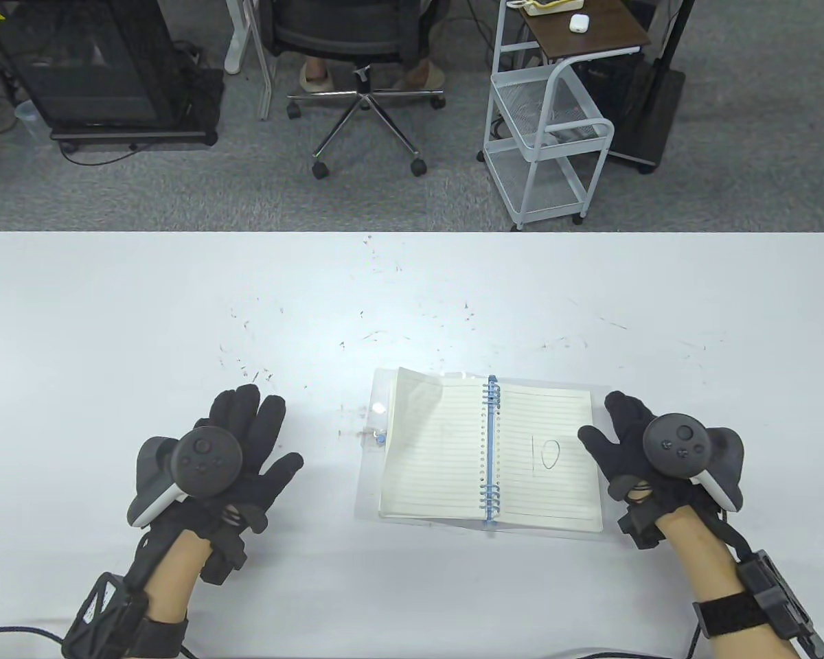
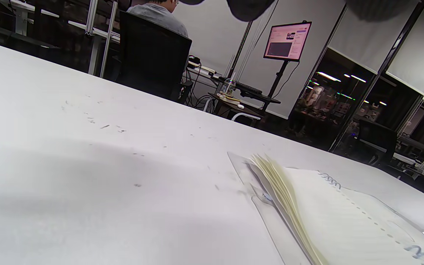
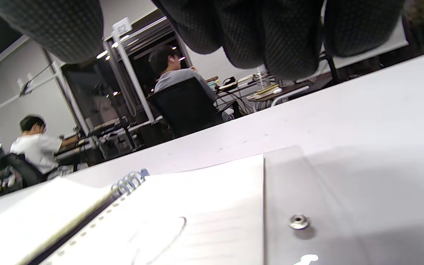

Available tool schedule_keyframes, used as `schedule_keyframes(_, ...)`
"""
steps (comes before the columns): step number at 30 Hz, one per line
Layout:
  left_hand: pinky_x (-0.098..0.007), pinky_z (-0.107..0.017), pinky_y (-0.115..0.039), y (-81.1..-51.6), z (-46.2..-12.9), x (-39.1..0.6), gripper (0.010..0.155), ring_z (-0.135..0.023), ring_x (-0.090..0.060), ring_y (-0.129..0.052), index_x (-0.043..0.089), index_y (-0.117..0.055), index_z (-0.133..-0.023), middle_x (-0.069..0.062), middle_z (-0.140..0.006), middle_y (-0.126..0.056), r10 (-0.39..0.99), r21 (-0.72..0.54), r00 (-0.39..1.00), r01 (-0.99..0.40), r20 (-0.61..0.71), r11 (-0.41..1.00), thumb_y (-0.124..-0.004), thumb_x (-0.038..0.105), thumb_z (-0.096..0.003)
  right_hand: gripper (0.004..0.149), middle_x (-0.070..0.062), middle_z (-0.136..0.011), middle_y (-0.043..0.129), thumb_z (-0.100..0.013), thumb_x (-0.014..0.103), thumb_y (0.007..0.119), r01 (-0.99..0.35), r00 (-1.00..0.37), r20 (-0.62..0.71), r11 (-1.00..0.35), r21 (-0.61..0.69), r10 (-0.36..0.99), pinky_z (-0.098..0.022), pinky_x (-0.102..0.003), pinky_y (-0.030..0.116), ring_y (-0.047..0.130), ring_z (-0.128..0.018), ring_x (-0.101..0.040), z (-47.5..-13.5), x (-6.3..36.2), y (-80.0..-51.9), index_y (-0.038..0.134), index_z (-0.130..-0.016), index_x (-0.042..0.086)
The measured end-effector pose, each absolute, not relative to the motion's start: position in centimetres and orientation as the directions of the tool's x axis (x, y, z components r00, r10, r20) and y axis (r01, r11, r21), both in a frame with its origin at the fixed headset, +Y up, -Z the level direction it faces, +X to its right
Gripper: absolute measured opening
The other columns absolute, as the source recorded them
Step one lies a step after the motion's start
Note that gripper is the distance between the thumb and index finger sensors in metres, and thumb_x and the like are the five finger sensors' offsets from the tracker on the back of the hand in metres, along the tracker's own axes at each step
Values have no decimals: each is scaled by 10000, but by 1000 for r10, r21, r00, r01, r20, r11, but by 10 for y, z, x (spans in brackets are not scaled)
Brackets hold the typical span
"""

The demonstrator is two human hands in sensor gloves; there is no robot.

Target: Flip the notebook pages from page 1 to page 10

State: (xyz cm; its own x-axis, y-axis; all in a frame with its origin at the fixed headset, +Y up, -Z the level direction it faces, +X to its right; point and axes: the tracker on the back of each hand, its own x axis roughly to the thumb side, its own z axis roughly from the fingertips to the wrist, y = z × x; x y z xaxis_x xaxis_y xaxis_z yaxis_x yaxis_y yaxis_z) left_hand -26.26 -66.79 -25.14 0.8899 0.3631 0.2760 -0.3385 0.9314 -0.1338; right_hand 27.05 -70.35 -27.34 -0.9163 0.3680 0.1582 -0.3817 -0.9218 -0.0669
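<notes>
The notebook (image 1: pixel 489 454) lies open on the white table (image 1: pixel 110 309), a little right of centre and near the front edge. In the table view its right page bears a handwritten "10" (image 1: pixel 544 454), and the turned leaves on the left fan slightly upward. The left hand (image 1: pixel 230 453) hovers or rests well to the left of the book, fingers spread wide, holding nothing. The right hand (image 1: pixel 635 446) sits just beside the right page edge, fingers loosely spread, gripping no paper; whether a fingertip touches the page I cannot tell.

In the left wrist view, the fanned leaves (image 2: pixel 278 184) stand a little lifted above the clear cover (image 2: pixel 267 221), none pinched.

In the right wrist view, gloved fingers (image 3: pixel 271 33) hang above the right page (image 3: pixel 212 198) and the cover's snap button (image 3: pixel 299 221), apart from both.

With page 10 showing, the turning looks finished. The next move, as I judge it, calls only for drawing both hands clear without disturbing the leaves.
</notes>
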Motion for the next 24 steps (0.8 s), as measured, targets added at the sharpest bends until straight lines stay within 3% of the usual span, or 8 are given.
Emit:
schedule_keyframes(7, -726, -728, -344, -667, -251, -261, 844, -1136, -496, -241, 246, -433, -1140, -124, -1191, -265, 360, -132, 890, -336, 279, 933, -635, 682, -446, 855, -285, -1098, 305, -475, 733, 588, -254, -946, 209, -967, -2, 248, -593, -784, 388, 338, -965, -621, -274, 257, -705, 312, -1028, 143)
schedule_keyframes(24, -726, -728, -343, -667, -251, -260, 845, -1136, -496, -240, 248, -430, -1140, -124, -1191, -263, 355, -123, 892, -334, 279, 935, -634, 684, -446, 862, -282, -1102, 246, -473, 747, 567, -267, -936, 239, -964, 1, 260, -593, -794, 339, 287, -976, -614, -267, 256, -697, 294, -1031, 150)
